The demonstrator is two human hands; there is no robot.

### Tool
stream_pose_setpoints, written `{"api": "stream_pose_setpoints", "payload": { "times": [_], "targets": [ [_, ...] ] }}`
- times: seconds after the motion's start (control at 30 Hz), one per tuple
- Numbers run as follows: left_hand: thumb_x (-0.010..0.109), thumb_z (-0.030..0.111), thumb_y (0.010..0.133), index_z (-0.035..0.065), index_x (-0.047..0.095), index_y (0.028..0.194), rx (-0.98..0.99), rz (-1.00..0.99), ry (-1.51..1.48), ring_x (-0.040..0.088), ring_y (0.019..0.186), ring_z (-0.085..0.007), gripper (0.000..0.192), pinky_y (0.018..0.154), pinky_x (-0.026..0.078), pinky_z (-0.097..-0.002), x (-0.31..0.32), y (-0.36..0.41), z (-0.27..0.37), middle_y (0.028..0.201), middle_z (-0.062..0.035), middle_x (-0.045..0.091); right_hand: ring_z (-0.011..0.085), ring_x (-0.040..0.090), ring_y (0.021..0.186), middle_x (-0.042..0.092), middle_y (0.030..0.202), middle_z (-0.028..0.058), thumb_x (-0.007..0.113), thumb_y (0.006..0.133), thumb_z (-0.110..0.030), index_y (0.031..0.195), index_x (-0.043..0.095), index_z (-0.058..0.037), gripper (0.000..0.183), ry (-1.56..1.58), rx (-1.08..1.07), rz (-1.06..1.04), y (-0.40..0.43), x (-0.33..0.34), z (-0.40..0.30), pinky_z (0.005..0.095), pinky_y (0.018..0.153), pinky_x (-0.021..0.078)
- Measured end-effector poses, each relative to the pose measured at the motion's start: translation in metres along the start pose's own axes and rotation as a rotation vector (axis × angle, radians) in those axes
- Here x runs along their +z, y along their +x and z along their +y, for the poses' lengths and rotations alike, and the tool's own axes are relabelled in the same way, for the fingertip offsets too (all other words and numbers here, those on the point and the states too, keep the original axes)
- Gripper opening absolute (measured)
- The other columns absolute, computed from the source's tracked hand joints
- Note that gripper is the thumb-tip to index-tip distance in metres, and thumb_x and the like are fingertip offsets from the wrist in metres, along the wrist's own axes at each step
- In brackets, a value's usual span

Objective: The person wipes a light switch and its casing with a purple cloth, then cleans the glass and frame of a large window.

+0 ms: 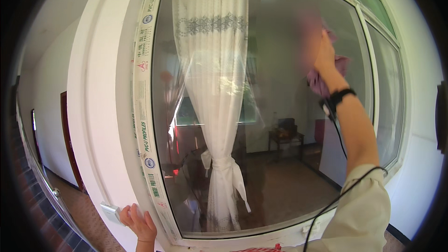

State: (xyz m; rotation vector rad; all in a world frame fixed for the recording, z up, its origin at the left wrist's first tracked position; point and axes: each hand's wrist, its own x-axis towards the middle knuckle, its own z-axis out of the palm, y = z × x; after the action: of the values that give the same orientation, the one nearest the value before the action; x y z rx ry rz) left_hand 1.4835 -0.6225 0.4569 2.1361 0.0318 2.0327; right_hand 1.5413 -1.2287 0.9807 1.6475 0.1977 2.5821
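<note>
My right hand is raised to the upper right part of a large window pane. It presses a purple cloth against the glass, and folds of the fabric stick out around the fingers. A blurred reflection of hand and cloth shows in the pane just left of them. Low on the left, my left hand rests with fingers apart on the white window reveal, holding nothing. Its fingertips are close to a pale wall switch plate; whether they touch it I cannot tell.
A white plastic window frame with printed protective film borders the pane. Behind the glass hangs a tied white curtain. A black cable runs along my right arm from a wrist strap. Red-and-white cord lies at the bottom; a metal railing stands left.
</note>
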Motion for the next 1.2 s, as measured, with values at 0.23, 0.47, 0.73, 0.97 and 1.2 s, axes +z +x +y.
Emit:
{"api": "stream_pose_setpoints", "payload": {
  "times": [0.23, 0.47, 0.73, 0.97, 1.2],
  "targets": [
    [0.065, 0.015, 0.092, 0.0001, 0.047, 0.136, 0.039, 0.007, 0.011, 0.038, 0.125, -0.0427, 0.05, 0.105, 0.032, -0.0579, 0.0, -0.001, 0.004, 0.134, -0.0254, 0.039, 0.0341, 0.054, 0.128, 0.057, 0.136, 0.0139, 0.061, 0.091, -0.027, 0.122, 0.067, -0.0176, 0.034, 0.126, -0.225, -0.004, 0.079, 0.062, -0.181, 0.0514, 0.101, 0.0497],
    [0.066, 0.002, 0.089, 0.0014, 0.05, 0.138, 0.021, 0.012, 0.105, 0.038, 0.128, -0.0446, 0.052, 0.108, 0.031, -0.0577, 0.001, 0.004, 0.025, 0.139, -0.0251, 0.038, 0.0345, 0.054, 0.131, 0.058, 0.14, 0.0121, 0.068, 0.083, -0.02, 0.113, 0.069, -0.0196, 0.029, 0.781, -1.001, -0.185, -0.043, -0.01, -0.335, 0.0528, 0.106, 0.0447],
    [0.07, 0.0, 0.085, 0.0015, 0.057, 0.129, 0.042, 0.033, 0.105, 0.037, 0.127, -0.0444, 0.045, 0.107, 0.034, -0.0573, 0.003, 0.003, 0.023, 0.137, -0.0219, 0.038, 0.0368, 0.047, 0.139, 0.051, 0.151, 0.0125, 0.058, 0.093, -0.022, 0.141, 0.058, -0.019, 0.047, 0.286, -0.513, -0.26, 0.025, -0.005, -0.181, 0.05, 0.11, 0.0407],
    [0.071, -0.004, 0.08, 0.0039, 0.061, 0.117, 0.023, 0.036, 0.142, 0.037, 0.125, -0.0425, 0.039, 0.105, 0.035, -0.0551, 0.003, 0.006, 0.029, 0.135, -0.0205, 0.037, 0.0411, 0.036, 0.148, 0.038, 0.161, 0.0163, 0.046, 0.096, -0.043, 0.153, 0.046, -0.0256, 0.059, -0.038, 0.42, -0.332, 0.175, 0.071, -0.087, 0.0614, 0.114, 0.0317],
    [0.075, 0.009, 0.088, 0.0138, 0.068, 0.12, 0.052, 0.071, 0.173, 0.036, 0.123, -0.0407, 0.033, 0.101, 0.035, -0.0554, -0.007, 0.013, 0.032, 0.137, -0.0186, 0.038, 0.0459, 0.034, 0.148, 0.038, 0.162, 0.0162, 0.045, 0.093, -0.046, 0.152, 0.047, -0.0367, 0.061, 0.117, 0.287, -0.262, 0.255, 0.136, -0.188, 0.0667, 0.116, 0.0271]
  ]
}}
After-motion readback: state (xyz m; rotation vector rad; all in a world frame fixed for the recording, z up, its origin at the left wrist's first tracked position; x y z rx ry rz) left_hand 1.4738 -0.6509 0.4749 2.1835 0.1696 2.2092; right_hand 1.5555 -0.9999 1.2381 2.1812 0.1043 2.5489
